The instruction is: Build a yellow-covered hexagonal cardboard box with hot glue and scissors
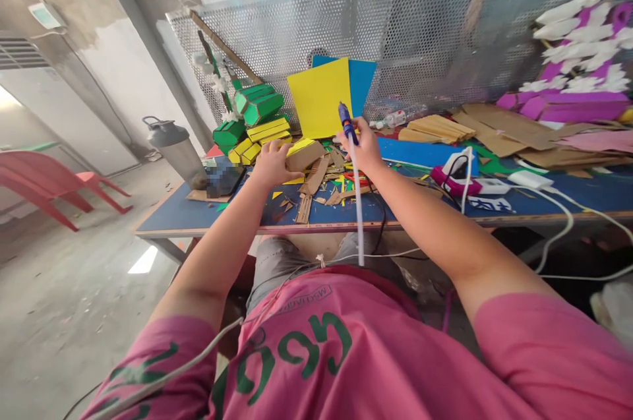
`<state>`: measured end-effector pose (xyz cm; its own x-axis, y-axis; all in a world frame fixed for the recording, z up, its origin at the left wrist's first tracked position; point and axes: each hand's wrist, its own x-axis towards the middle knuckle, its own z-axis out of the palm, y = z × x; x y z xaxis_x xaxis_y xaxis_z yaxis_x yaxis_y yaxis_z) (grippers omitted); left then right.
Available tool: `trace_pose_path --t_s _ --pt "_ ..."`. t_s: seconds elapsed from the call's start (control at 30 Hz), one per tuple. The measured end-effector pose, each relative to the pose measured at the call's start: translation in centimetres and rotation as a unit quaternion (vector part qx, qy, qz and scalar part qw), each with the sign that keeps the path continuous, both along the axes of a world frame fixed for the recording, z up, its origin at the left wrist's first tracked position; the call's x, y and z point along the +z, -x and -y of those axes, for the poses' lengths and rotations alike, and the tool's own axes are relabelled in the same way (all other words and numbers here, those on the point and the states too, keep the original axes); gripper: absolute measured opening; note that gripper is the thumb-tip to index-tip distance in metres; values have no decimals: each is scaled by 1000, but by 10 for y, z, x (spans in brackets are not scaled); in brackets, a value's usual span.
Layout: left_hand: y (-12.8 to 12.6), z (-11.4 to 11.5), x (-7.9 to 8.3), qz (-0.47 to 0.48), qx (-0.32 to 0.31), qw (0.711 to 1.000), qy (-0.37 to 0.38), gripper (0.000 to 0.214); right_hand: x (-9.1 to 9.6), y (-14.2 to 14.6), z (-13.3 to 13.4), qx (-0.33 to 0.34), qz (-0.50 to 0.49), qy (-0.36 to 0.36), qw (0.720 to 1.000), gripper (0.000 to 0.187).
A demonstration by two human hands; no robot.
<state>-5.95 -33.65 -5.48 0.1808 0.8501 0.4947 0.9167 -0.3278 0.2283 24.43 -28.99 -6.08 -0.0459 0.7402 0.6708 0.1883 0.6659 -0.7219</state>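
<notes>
My right hand (364,147) is wrapped round a blue hot glue gun (345,118), its nozzle pointing up in front of a yellow sheet (319,98). A long whitish glue stick (358,209) hangs from the back of the gun, down past the table edge. Over the left part of the table, my left hand (271,164) has its fingers apart and holds nothing that I can see. Beside it are yellow cardboard blocks (267,131) and a cardboard piece with a yellow top (304,153). Whether the fingertips touch these cannot be told.
Cardboard scraps (314,176) litter the blue table (232,212). Green cardboard shapes (259,103) and a grey bottle (173,150) stand left. A blue sheet (363,80) leans behind the yellow one. Right are a power strip (489,186), cords, brown cardboard (514,133) and purple shapes (573,105).
</notes>
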Motion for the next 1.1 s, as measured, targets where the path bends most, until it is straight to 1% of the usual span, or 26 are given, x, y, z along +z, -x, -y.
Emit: trace_pose_path --t_s 0.07,0.1,0.17,0.23,0.3,0.33,0.4,0.5,0.6,0.67,0.77,0.83,0.97,1.1 --pt "13 -9 -8 16 -7 998 52 101 -4 0 -6 0 0 18 1000 56" --pt "18 -12 -11 39 -18 998 52 96 -7 0 -8 0 6 27 1000 57" --pt "25 -17 -13 122 -34 992 22 79 -11 0 -13 20 18 61 998 60" --pt "29 -17 -10 235 -36 971 -5 62 -15 1 -15 70 24 101 992 65" --pt "30 -15 -7 337 -37 941 -5 57 -17 2 -14 136 26 125 982 68" --pt "30 -13 -5 370 -38 928 0 56 -18 2 -11 165 27 126 978 68" --pt "30 -9 -2 409 -38 912 7 56 -17 3 -5 204 31 112 972 66" --pt "30 -6 2 451 -36 892 1 54 -15 3 4 225 35 86 970 65" --pt "33 -6 3 496 -57 867 -5 60 -15 5 9 222 53 82 970 67" --pt "35 -6 3 507 -79 859 -2 66 -17 8 11 202 74 75 974 67" --pt "37 -9 1 500 -98 861 -9 73 -18 13 16 169 106 47 979 66" --pt "37 -10 0 490 -100 866 -17 75 -17 15 19 160 125 27 979 66" --pt "37 -12 -3 481 -107 870 -24 73 -15 17 23 124 149 -9 981 71" --pt "38 -12 -4 482 -116 868 -28 70 -18 15 18 89 165 -37 982 71"
